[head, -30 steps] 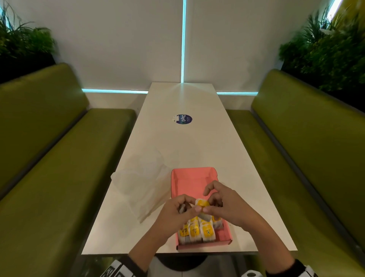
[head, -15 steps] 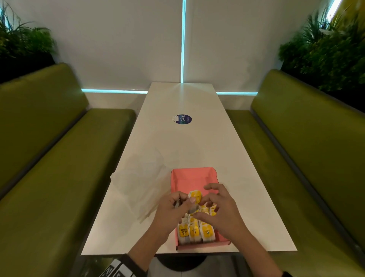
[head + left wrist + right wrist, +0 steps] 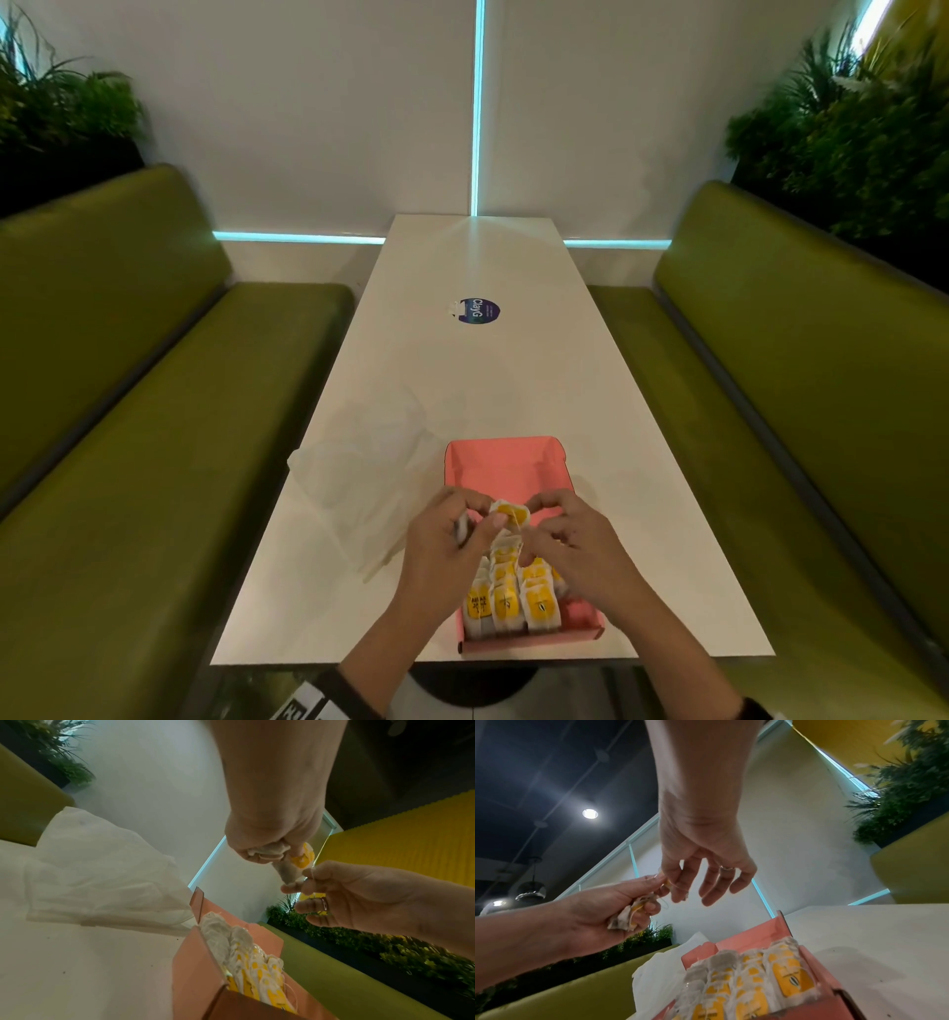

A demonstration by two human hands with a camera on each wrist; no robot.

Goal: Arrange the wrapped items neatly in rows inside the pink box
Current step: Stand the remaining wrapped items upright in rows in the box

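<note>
The pink box (image 3: 506, 465) lies open at the table's near edge. Several yellow-and-white wrapped items (image 3: 513, 598) stand in rows in its near half, and its far half is bare. Above the box's middle, a single wrapped item (image 3: 509, 514) is held between both hands. My left hand (image 3: 475, 516) pinches it with thumb and forefinger and keeps a crumpled bunch of wrapped items (image 3: 628, 914) in its curled fingers. My right hand (image 3: 539, 521) pinches the item's other end, its remaining fingers loosely extended. The rows (image 3: 757, 973) also show from the right wrist.
A crumpled clear plastic bag (image 3: 359, 478) lies on the white table just left of the box. A round blue sticker (image 3: 475, 311) is farther up the table. Green benches (image 3: 128, 462) run along both sides. The box nearly touches the table's near edge.
Both hands have moved slightly away from me and leftward over the box, carrying the single item with them. The right hand has come in closer to the left.
</note>
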